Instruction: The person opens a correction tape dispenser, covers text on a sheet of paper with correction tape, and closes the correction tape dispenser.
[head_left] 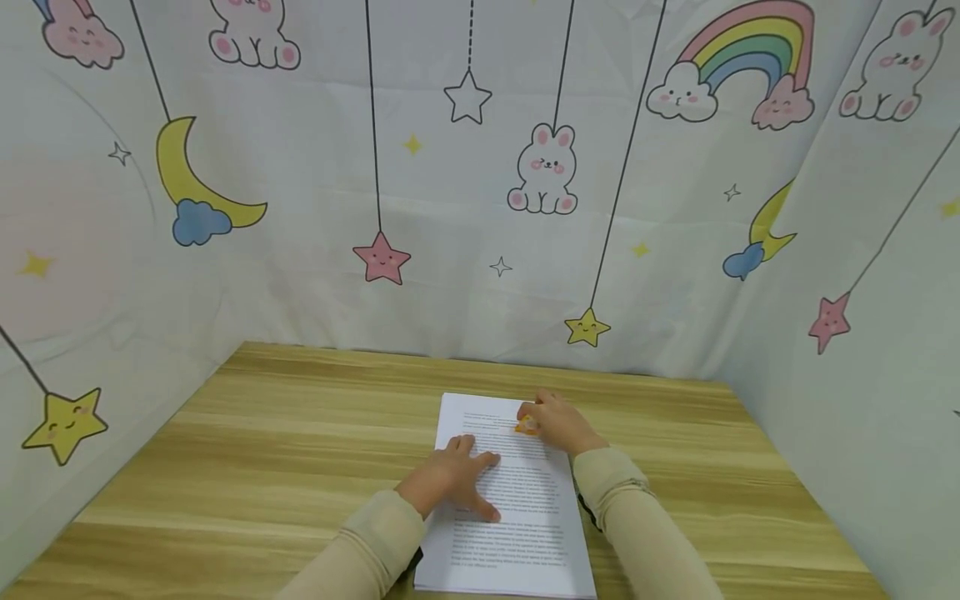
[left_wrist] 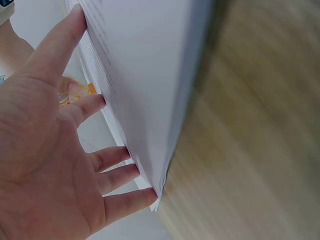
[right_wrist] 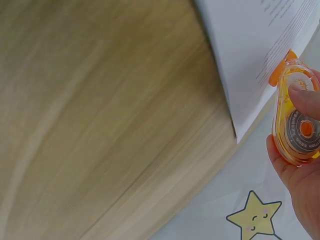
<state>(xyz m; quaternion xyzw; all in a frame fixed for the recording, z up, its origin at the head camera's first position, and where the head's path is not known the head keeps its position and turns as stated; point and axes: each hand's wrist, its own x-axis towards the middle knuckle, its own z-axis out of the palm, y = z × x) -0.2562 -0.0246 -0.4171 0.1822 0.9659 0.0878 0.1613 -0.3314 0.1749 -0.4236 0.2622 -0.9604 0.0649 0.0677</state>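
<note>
A stack of printed paper lies on the table, its top sheet covered in lines of text. My left hand rests on the left part of the sheet with fingers spread; in the left wrist view its fingertips touch the paper. Near the top right of the page, my right hand grips an orange correction tape. The thumb presses on its clear casing, and its orange tip meets the paper by the printed lines. In the head view the fingers hide most of the correction tape.
The wood-grain table extends to both sides of the paper. A white cloth printed with stars, rabbits, moons and a rainbow hangs behind the table and along both sides.
</note>
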